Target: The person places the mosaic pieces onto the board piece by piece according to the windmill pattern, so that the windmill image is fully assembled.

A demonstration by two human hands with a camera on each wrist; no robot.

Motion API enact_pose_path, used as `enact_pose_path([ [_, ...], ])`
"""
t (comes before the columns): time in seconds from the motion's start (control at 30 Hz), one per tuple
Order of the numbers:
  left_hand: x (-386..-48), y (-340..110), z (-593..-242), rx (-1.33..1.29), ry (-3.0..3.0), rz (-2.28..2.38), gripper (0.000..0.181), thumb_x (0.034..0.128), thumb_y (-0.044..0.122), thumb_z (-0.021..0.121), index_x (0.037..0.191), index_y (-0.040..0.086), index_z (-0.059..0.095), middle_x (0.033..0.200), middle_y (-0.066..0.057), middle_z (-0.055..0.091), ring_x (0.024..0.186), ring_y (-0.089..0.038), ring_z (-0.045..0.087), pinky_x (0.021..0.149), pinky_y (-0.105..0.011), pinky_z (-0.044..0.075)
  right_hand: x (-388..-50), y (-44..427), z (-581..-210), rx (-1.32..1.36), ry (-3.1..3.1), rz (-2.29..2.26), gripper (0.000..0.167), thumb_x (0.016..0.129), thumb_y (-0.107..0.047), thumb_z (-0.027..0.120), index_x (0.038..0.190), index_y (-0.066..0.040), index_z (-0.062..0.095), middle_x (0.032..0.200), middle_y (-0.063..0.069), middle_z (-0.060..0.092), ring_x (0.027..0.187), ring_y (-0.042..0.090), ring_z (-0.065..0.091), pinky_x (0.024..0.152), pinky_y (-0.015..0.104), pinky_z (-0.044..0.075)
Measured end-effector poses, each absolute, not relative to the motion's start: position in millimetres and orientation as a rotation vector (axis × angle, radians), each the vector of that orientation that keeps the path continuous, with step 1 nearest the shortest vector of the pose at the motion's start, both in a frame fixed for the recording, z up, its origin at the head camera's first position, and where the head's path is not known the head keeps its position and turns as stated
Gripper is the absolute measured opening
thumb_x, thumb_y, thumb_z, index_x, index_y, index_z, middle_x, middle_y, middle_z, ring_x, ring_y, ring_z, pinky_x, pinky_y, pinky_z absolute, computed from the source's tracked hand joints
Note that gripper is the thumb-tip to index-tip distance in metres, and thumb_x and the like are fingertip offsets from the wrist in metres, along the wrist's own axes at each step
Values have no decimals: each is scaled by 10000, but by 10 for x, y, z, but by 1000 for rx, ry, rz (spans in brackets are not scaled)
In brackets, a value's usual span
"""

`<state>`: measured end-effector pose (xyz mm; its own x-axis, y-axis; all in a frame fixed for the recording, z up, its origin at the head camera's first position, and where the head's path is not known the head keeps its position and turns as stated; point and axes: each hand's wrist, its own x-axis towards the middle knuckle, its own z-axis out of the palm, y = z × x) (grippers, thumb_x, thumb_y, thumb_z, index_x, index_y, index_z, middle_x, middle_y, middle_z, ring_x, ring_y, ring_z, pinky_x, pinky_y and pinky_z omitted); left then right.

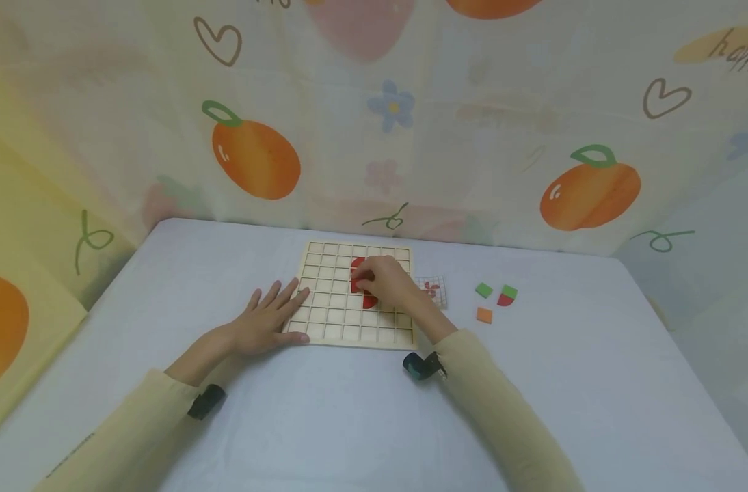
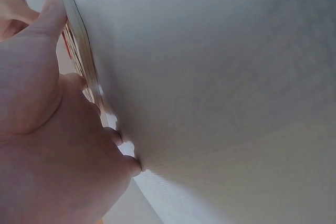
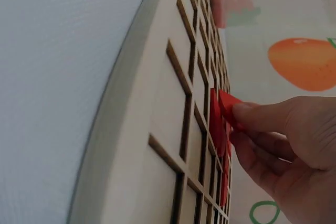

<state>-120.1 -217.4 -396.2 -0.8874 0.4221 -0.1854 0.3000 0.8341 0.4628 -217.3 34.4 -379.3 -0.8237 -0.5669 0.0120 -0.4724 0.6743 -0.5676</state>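
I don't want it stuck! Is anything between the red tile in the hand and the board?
Nothing visible: the right hand pinches the red tile at the gridded wooden board, with other red tiles close by.

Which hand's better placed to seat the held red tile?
Probably the right hand: it pinches that red tile at the wooden grid board; the left hand rests at its left edge.

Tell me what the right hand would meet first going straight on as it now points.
The right hand pinches a red piece, which would probably meet the wooden grid board first, near the laid red pieces; the gap, if any, is unclear.
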Motion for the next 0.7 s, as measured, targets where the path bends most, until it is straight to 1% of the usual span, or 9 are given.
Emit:
enact_pose_path([
  [0.2,-1203,-2171,-3968,545,2734,602,907,924,532,596,1573,79,153,1628,-206,13,1463,-472,-58,1114,-662,-73,-2155,301,-3810,-876,2737,-780,200,935,-87,666,1117,-27,723,1064,82,719,1005,189,645,916,313,502],
  [0.33,-1201,-2181,-3982,559,2739,626,905,922,535,596,1568,67,168,1624,-218,24,1458,-486,-50,1109,-673,-67,-2152,291,-3823,-883,2739,-794,209,935,-83,664,1127,-21,720,1077,93,720,1025,202,647,932,327,498],
  [0.57,-1194,-2193,-3995,608,2753,662,901,922,525,599,1561,47,181,1614,-243,35,1448,-508,-39,1102,-683,-57,-2143,292,-3834,-929,2733,-790,192,937,-59,654,1113,-28,724,1052,87,711,986,202,653,868,315,526],
  [0.7,-1199,-2193,-3986,610,2741,678,895,926,516,600,1560,45,179,1614,-244,32,1447,-510,-42,1099,-686,-60,-2142,288,-3843,-913,2741,-789,165,938,-60,654,1077,-51,741,1031,62,723,978,190,656,867,306,524],
])
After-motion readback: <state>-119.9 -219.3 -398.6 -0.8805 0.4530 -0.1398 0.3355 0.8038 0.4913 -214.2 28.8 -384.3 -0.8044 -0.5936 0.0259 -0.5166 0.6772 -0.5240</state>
